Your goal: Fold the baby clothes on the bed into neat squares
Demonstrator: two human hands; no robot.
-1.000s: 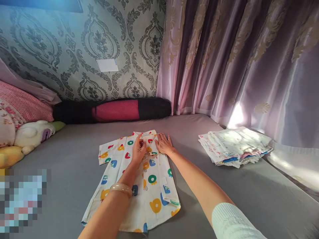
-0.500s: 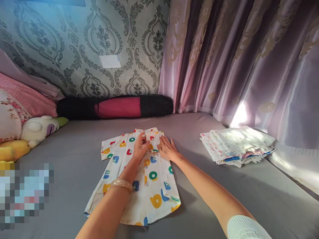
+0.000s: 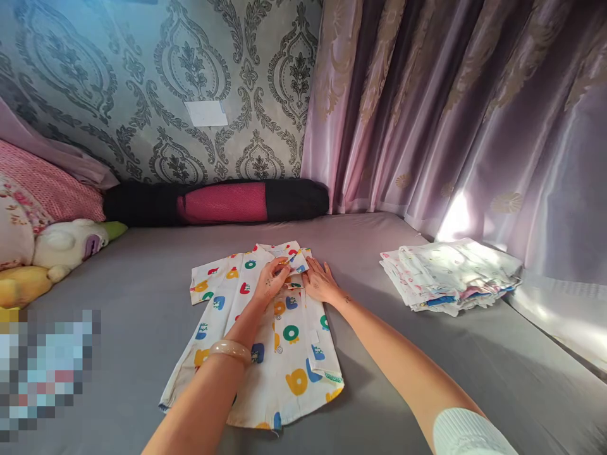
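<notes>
A white short-sleeved shirt [image 3: 244,379] with colourful letter prints lies spread on the grey bed sheet [image 3: 128,354], its collar pointing away from me. The right side is folded inward over the front. My left hand [image 3: 272,279] pinches the edge of the folded-in sleeve [image 3: 298,260] below the collar and holds it slightly raised. My right hand [image 3: 320,281] lies flat with fingers stretched out, pressing on the shirt's right folded edge and partly on the sheet. The other sleeve [image 3: 208,281] stays spread out to the left.
A stack of folded white clothes [image 3: 450,275] lies to the right, beside the purple curtain [image 3: 379,126]. A black and red bolster [image 3: 222,202] runs along the wall. Plush toys [image 3: 66,243] and a blurred-out item [image 3: 52,373] are at the left.
My left hand has lifted and turned back the edge of the folded sleeve, moving slightly right. My right hand stays pressed at the shirt's edge.
</notes>
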